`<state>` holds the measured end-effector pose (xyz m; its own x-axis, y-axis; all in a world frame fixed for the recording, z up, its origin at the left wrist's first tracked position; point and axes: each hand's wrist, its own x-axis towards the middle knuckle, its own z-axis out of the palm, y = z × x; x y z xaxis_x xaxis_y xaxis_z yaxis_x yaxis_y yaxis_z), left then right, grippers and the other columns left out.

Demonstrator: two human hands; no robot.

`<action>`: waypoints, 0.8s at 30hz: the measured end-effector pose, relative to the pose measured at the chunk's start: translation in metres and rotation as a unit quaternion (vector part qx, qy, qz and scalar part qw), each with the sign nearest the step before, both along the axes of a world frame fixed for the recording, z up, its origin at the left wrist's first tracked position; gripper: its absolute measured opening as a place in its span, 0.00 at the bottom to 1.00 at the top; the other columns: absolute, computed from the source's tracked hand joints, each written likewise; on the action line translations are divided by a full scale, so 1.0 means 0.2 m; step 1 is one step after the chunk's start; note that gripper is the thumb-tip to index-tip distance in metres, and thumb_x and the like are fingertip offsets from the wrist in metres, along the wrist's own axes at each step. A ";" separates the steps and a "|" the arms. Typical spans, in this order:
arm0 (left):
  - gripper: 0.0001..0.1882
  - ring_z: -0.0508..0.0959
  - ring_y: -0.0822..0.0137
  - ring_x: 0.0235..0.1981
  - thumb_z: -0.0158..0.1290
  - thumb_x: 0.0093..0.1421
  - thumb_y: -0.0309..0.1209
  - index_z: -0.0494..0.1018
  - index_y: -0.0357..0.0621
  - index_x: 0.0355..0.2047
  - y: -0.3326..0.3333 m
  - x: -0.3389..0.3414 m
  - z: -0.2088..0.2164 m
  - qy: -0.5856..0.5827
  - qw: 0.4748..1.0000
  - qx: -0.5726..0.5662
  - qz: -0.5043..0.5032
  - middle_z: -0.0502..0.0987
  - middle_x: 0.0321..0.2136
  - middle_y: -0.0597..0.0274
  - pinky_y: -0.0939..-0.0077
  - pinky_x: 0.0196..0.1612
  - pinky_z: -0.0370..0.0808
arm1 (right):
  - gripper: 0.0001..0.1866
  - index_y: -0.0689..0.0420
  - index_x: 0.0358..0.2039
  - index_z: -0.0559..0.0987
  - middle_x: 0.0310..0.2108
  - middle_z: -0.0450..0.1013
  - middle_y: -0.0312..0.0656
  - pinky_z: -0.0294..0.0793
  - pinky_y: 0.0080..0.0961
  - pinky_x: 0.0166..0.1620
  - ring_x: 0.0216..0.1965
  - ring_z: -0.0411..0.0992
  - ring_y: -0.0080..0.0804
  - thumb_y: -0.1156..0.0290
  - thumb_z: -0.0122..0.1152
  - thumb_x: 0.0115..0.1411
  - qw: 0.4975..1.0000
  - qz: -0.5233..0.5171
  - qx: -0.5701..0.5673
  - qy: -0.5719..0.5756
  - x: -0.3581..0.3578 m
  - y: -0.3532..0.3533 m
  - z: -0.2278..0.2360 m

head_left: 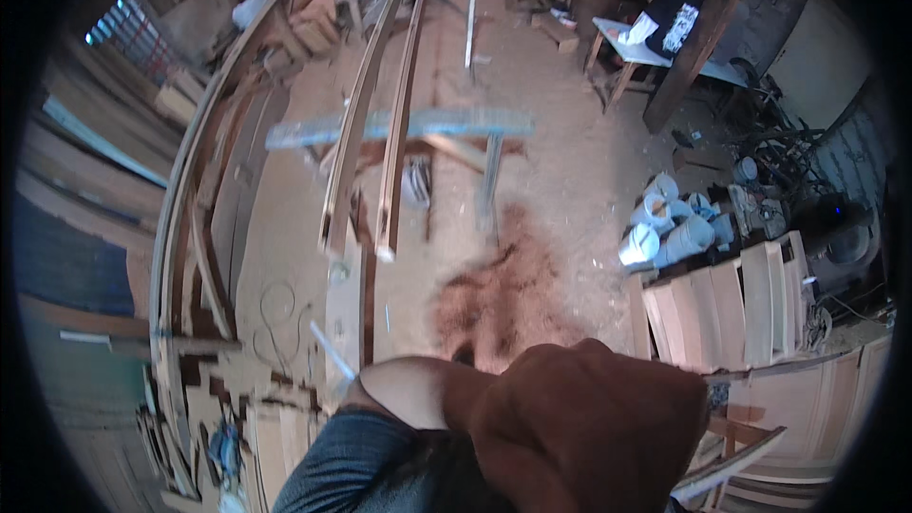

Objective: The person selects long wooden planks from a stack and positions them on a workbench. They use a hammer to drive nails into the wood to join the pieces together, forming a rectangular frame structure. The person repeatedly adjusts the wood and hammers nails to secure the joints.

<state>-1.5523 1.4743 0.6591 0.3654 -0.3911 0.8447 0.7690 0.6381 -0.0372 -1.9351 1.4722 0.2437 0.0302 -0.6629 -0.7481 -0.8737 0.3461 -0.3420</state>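
Note:
My left hand (589,427) is raised close in front of me, its forearm bent across from the lower left. The fingers look curled into a fist with the knuckles up; whatever they may hold is hidden. Below the arm shows blue denim (347,456). A thin pale stick (331,350) appears beside the bent elbow. Beyond the hand, a heap of reddish sawdust (503,294) lies on the floor. My right hand is out of the picture.
Two long wooden beams (394,161) rest across a blue-painted trestle (446,122) ahead. White buckets (684,239) and stacked wooden panels (712,309) stand at the right. Planks (180,228) line the left. Farther off, a person (670,19) is at a table (622,43).

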 end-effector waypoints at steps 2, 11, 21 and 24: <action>0.14 0.78 0.60 0.33 0.63 0.64 0.39 0.82 0.39 0.34 -0.18 0.15 -0.02 -0.060 0.990 0.081 -0.100 0.82 0.31 0.58 0.62 0.39 0.72 | 0.30 0.59 0.45 0.82 0.30 0.81 0.47 0.77 0.37 0.38 0.34 0.81 0.41 0.43 0.68 0.58 0.999 -0.042 0.004 0.000 0.05 -0.19 -0.01; 0.13 0.79 0.53 0.41 0.63 0.62 0.36 0.81 0.38 0.39 -1.63 0.69 -0.52 -0.503 0.833 0.219 0.076 0.81 0.36 0.53 0.58 0.47 0.73 | 0.29 0.60 0.46 0.82 0.30 0.81 0.47 0.77 0.36 0.37 0.33 0.81 0.39 0.46 0.69 0.57 0.999 -0.047 0.020 -0.019 0.52 -1.61 -0.28; 0.25 0.77 0.47 0.55 0.58 0.64 0.49 0.77 0.45 0.53 -2.92 1.37 -0.93 -0.724 0.458 0.438 0.273 0.77 0.53 0.49 0.55 0.60 0.71 | 0.28 0.60 0.46 0.83 0.29 0.81 0.46 0.77 0.34 0.37 0.32 0.80 0.36 0.48 0.71 0.56 0.996 0.071 0.052 -0.034 1.14 -3.31 -0.16; 0.26 0.78 0.46 0.53 0.58 0.64 0.52 0.77 0.46 0.53 -3.19 1.66 -1.21 -0.680 0.403 0.519 0.325 0.79 0.51 0.47 0.56 0.56 0.74 | 0.28 0.61 0.46 0.83 0.29 0.81 0.46 0.77 0.34 0.36 0.31 0.80 0.36 0.49 0.71 0.56 0.990 0.114 0.081 -0.010 1.36 -3.93 -0.18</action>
<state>-1.2194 0.8357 0.4175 0.1513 -0.9868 -0.0586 -0.7148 -0.1501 0.6830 -1.6639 0.6872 0.2076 0.1809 -0.5079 -0.8422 -0.9295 0.1917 -0.3152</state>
